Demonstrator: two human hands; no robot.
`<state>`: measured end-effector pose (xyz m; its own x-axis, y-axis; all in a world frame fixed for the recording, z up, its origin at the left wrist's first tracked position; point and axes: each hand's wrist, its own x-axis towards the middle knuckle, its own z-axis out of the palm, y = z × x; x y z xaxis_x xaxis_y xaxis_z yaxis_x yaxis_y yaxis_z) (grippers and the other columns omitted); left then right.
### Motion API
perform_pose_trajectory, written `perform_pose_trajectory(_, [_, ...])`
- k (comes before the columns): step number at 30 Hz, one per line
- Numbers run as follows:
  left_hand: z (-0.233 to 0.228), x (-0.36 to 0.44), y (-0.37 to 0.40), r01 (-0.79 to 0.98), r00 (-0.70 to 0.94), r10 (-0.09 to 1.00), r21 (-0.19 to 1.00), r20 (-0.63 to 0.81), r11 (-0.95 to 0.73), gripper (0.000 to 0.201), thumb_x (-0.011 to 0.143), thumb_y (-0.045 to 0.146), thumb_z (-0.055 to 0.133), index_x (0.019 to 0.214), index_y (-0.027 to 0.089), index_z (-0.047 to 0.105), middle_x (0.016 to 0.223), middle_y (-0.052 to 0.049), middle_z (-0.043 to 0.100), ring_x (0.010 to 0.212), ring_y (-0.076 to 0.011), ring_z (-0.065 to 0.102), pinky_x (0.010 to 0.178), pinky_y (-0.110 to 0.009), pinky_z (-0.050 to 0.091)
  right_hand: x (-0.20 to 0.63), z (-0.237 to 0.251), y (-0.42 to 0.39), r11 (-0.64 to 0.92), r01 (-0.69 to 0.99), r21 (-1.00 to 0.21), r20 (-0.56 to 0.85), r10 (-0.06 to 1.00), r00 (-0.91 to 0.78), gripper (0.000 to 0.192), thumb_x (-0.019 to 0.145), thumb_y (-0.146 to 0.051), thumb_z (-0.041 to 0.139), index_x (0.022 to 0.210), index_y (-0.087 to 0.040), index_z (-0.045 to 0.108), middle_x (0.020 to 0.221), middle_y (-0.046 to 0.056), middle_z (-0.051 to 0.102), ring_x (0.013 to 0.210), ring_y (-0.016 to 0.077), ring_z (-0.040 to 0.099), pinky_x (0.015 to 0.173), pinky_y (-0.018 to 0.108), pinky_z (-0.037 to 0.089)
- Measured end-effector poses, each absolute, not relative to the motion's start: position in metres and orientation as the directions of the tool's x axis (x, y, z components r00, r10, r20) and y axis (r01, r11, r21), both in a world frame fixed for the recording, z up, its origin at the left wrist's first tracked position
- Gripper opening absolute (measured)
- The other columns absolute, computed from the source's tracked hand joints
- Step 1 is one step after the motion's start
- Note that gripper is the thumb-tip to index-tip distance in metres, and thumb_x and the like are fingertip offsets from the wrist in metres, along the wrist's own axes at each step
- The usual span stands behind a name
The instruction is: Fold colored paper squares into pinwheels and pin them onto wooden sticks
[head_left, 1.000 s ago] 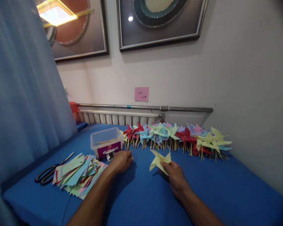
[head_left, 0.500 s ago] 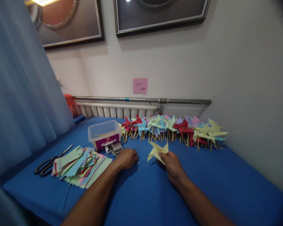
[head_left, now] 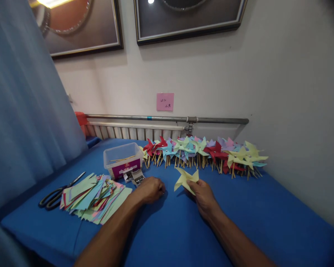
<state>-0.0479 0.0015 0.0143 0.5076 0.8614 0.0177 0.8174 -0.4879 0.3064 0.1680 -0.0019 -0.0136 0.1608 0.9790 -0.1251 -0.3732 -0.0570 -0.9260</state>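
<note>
While both forearms reach in from the near edge of the blue desk (head_left: 167, 237), the right hand (head_left: 203, 196) pinches a pale yellow paper pinwheel (head_left: 185, 178) by its lower corner, fingers pressed together on the paper, and holds it tilted just above the cloth. The left hand (head_left: 150, 189) rests knuckles up just beside it, fingers curled in; whether that grip holds anything cannot be told. To the left of this hand lies a fanned heap of coloured paper pieces (head_left: 96, 198), with black scissors (head_left: 57, 193) touching its far left edge. Just beyond the left hand sits a small metal stapler (head_left: 135, 177), right in front of a clear plastic box (head_left: 123, 159) with a purple label and some thin sticks inside. Farther back, a long row of finished pinwheels (head_left: 206, 154) in red, blue, green, purple and yellow stands along the wall, their wooden sticks pointing down. Behind them run a grey pipe (head_left: 167, 118) and a white radiator (head_left: 133, 131); a pink note (head_left: 165, 101) is stuck on the wall above, and a blue curtain (head_left: 25, 104) hangs at the left.
</note>
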Motion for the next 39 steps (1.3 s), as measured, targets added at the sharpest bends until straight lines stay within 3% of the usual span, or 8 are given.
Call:
perform_pose_trajectory(9, [0.01,-0.04,0.002,0.848,0.507,0.861,0.152,0.049,-0.508,0.021,0.083,0.017,0.055,0.091,0.018,0.074,0.101,-0.011,0.074,0.094,-0.0253,0.067,0.078,-0.031,0.047,0.169,-0.013,-0.003,-0.046,-0.357,-0.933,-0.106,0.983,0.152,0.019,0.063,-0.024,0.08,0.079,-0.017,0.074,0.067,0.002,0.075,0.06,0.0181,0.068,0.057,0.025,0.053])
perform_pose_trajectory(20, [0.003,-0.037,0.002,0.861,0.491,0.867,0.102,0.089,-0.498,0.021,0.086,0.017,0.051,0.089,0.016,0.071,0.093,-0.014,0.072,0.087,-0.0263,0.066,0.074,-0.033,0.046,0.171,-0.022,0.001,-0.03,-0.345,-0.938,-0.084,0.986,0.143,0.023,0.062,-0.029,0.082,0.079,-0.015,0.073,0.07,0.004,0.076,0.061,0.0183,0.068,0.061,0.027,0.054])
perform_pose_trajectory(23, [0.004,-0.039,0.004,0.827,0.47,0.864,0.252,0.179,-0.502,0.019,0.085,0.015,0.05,0.084,0.016,0.069,0.089,-0.012,0.071,0.085,-0.0246,0.065,0.075,-0.033,0.045,0.171,-0.024,0.003,-0.025,-0.34,-0.94,-0.071,0.99,0.124,0.024,0.061,-0.03,0.083,0.079,-0.016,0.073,0.071,0.004,0.076,0.062,0.0192,0.069,0.062,0.029,0.055])
perform_pose_trajectory(25, [0.005,-0.039,0.006,0.738,0.404,0.876,0.473,0.263,-0.482,0.017,0.085,0.017,0.051,0.081,0.017,0.068,0.085,-0.009,0.069,0.083,-0.0219,0.063,0.076,-0.032,0.045,0.171,-0.025,0.004,-0.019,-0.333,-0.943,-0.059,0.992,0.112,0.025,0.061,-0.032,0.083,0.077,-0.016,0.072,0.07,0.004,0.076,0.061,0.0195,0.068,0.062,0.029,0.054])
perform_pose_trajectory(27, [0.005,-0.035,0.007,0.547,0.301,0.908,0.726,0.293,-0.416,0.013,0.083,0.02,0.055,0.079,0.017,0.067,0.084,-0.006,0.068,0.081,-0.0196,0.062,0.075,-0.03,0.046,0.171,-0.026,0.005,-0.007,-0.331,-0.944,-0.047,0.992,0.115,0.025,0.062,-0.034,0.082,0.077,-0.017,0.072,0.069,0.004,0.075,0.06,0.0194,0.067,0.061,0.029,0.053])
perform_pose_trajectory(29, [0.004,-0.027,0.006,0.305,0.226,0.933,0.889,0.281,-0.342,0.009,0.079,0.022,0.06,0.075,0.017,0.067,0.094,-0.007,0.069,0.087,-0.0198,0.063,0.08,-0.03,0.047,0.169,-0.026,0.004,0.008,-0.334,-0.943,-0.035,0.992,0.123,0.026,0.062,-0.035,0.081,0.078,-0.017,0.072,0.07,0.004,0.075,0.061,0.0195,0.067,0.061,0.029,0.052])
perform_pose_trajectory(34, [-0.005,-0.004,-0.002,-0.026,0.192,0.941,0.96,0.279,-0.279,0.01,0.07,0.026,0.072,0.07,0.017,0.069,0.132,-0.014,0.061,0.118,-0.0288,0.059,0.098,-0.038,0.045,0.159,-0.025,-0.002,0.029,-0.322,-0.946,-0.005,0.994,0.106,0.034,0.063,-0.037,0.081,0.089,-0.016,0.075,0.073,0.004,0.076,0.065,0.021,0.068,0.06,0.029,0.051])
perform_pose_trajectory(39, [-0.01,0.004,-0.005,0.016,0.166,0.923,0.935,0.347,-0.354,0.004,0.072,0.022,0.069,0.07,0.018,0.069,0.132,-0.012,0.061,0.132,-0.0304,0.051,0.111,-0.042,0.037,0.149,-0.029,-0.007,0.045,-0.293,-0.955,0.028,0.998,0.063,0.041,0.066,-0.04,0.08,0.098,-0.016,0.075,0.087,0.007,0.079,0.075,0.0238,0.07,0.064,0.029,0.051])
